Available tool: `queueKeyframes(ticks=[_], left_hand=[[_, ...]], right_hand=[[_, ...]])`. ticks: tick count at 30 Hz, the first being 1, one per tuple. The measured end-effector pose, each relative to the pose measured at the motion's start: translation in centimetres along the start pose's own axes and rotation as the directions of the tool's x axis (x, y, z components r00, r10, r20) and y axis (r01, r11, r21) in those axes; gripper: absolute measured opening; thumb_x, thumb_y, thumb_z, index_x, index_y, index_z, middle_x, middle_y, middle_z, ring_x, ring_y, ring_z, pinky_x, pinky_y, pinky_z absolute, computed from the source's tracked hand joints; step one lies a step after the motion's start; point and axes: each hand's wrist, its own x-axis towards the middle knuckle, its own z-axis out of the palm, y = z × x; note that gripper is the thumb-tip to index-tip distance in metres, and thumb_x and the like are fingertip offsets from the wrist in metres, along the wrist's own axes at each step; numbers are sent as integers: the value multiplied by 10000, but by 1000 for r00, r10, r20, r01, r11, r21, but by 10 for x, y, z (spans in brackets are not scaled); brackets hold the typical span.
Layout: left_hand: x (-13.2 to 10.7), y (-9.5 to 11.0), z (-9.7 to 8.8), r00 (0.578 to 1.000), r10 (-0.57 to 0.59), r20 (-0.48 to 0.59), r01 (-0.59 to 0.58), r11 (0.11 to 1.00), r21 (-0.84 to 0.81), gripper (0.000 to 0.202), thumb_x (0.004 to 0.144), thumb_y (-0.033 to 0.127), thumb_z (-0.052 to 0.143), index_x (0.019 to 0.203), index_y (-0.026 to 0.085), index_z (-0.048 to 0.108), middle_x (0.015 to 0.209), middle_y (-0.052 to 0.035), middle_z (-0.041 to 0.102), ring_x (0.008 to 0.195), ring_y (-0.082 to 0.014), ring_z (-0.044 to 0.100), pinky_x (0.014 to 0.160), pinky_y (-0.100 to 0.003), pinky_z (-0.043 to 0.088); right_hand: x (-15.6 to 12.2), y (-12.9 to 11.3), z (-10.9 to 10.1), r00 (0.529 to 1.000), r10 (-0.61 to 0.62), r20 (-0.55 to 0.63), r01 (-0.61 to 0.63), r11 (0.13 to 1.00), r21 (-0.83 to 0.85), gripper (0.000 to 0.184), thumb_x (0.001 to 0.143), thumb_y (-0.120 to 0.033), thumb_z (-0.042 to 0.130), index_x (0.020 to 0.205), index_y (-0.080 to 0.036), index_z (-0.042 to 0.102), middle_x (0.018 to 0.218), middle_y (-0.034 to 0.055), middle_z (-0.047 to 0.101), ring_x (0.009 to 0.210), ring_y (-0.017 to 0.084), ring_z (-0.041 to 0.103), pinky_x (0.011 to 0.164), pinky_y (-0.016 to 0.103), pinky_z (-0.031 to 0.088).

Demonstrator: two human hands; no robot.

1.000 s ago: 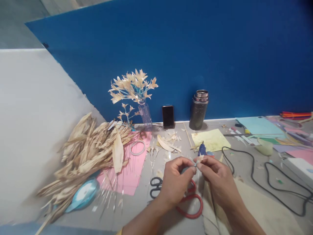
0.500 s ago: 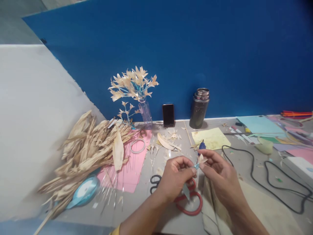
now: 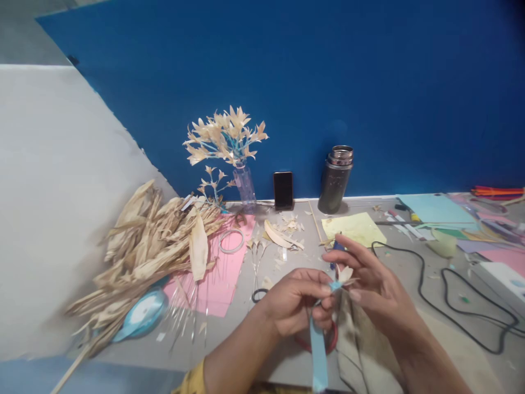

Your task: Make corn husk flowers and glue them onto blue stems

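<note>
My left hand (image 3: 301,298) pinches the base of a small husk flower (image 3: 345,274) wrapped in light blue ribbon. A length of the blue ribbon (image 3: 319,355) hangs down below these fingers. Beside the flower, my right hand (image 3: 379,287) has its fingers spread, with the thumb close to the petals; whether it touches them I cannot tell. Red-handled scissors (image 3: 333,339) lie beneath, mostly hidden by the left hand and ribbon. A black scissor handle (image 3: 258,296) peeks out past the left wrist. Behind the right fingers stands a blue-capped object (image 3: 338,243), partly covered.
Dried corn husks (image 3: 143,257) heap at left, near a blue ribbon roll (image 3: 143,313) and pink paper (image 3: 223,284) with wires. Finished flowers stand in a clear vase (image 3: 245,189). A phone (image 3: 283,190), a flask (image 3: 336,180) and a black cable (image 3: 422,279) are farther back and right.
The right fingers have come off the flower and spread apart. The left hand keeps hold of the flower's base, turned so that the ribbon now hangs down in full view.
</note>
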Motion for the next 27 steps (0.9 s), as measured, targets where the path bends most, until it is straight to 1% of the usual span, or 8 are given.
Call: queueKeyframes(ticks=[3, 6, 13, 18, 21, 23, 25, 27], left_hand=[[0, 0, -2, 992, -76, 100, 79, 996, -28, 201, 685, 185, 776, 805, 119, 629, 600, 19, 541, 433, -60, 394, 474, -236, 266], [0, -1, -3, 987, -109, 121, 114, 993, -35, 193, 688, 167, 757, 827, 107, 637, 605, 18, 542, 423, -60, 393, 462, -243, 258], [-2, -2, 0, 977, -159, 139, 167, 985, -50, 139, 693, 140, 729, 784, 112, 628, 595, 15, 544, 390, -51, 375, 419, -234, 243], [-2, -3, 1, 979, -172, 109, 177, 984, -35, 154, 679, 135, 730, 802, 133, 637, 567, 24, 558, 363, -52, 381, 405, -221, 283], [-3, -3, 2, 995, -99, -5, 99, 993, 65, 175, 649, 178, 755, 777, 140, 642, 556, 13, 592, 352, -63, 413, 402, -225, 314], [-5, -4, 5, 991, 21, -135, 10, 974, 226, 187, 649, 227, 775, 753, 144, 644, 566, -2, 612, 386, -84, 473, 415, -227, 331], [-8, -4, 9, 955, 176, -239, -61, 905, 420, 194, 670, 272, 781, 730, 147, 646, 556, 4, 593, 429, -93, 489, 443, -229, 338], [-11, -4, 13, 909, 319, -269, -108, 802, 587, 176, 696, 280, 766, 707, 147, 652, 564, 10, 580, 478, -93, 481, 493, -235, 354]], right_hand=[[0, -5, -2, 995, -14, 95, 22, 997, -81, 662, 796, -288, 771, 1415, -321, 538, 1036, 60, 682, 852, 205, 630, 642, 267, 508], [0, -8, -3, 987, -45, 153, 64, 991, -120, 608, 825, -262, 756, 1395, -327, 553, 912, 28, 656, 769, 173, 632, 583, 232, 486], [0, -12, -7, 976, -113, 188, 147, 972, -183, 620, 795, -210, 779, 1368, -344, 584, 956, 35, 667, 849, 183, 638, 631, 228, 505], [0, -16, -9, 962, -115, 247, 163, 969, -184, 582, 830, -189, 750, 1362, -353, 580, 829, 3, 648, 745, 159, 625, 647, 243, 519], [0, -15, -11, 963, -98, 253, 155, 963, -220, 556, 854, -189, 727, 1364, -346, 571, 837, 0, 641, 762, 160, 630, 673, 252, 526], [-1, -13, -13, 966, -91, 240, 153, 955, -254, 543, 871, -184, 709, 1369, -341, 561, 849, 1, 640, 777, 161, 633, 698, 261, 528], [-1, -12, -15, 972, -87, 218, 150, 944, -293, 545, 876, -170, 699, 1372, -340, 552, 854, -1, 639, 791, 163, 629, 714, 268, 523], [-1, -11, -15, 977, -81, 198, 145, 931, -335, 548, 874, -159, 692, 1370, -342, 546, 852, -4, 637, 802, 165, 619, 714, 272, 510]])
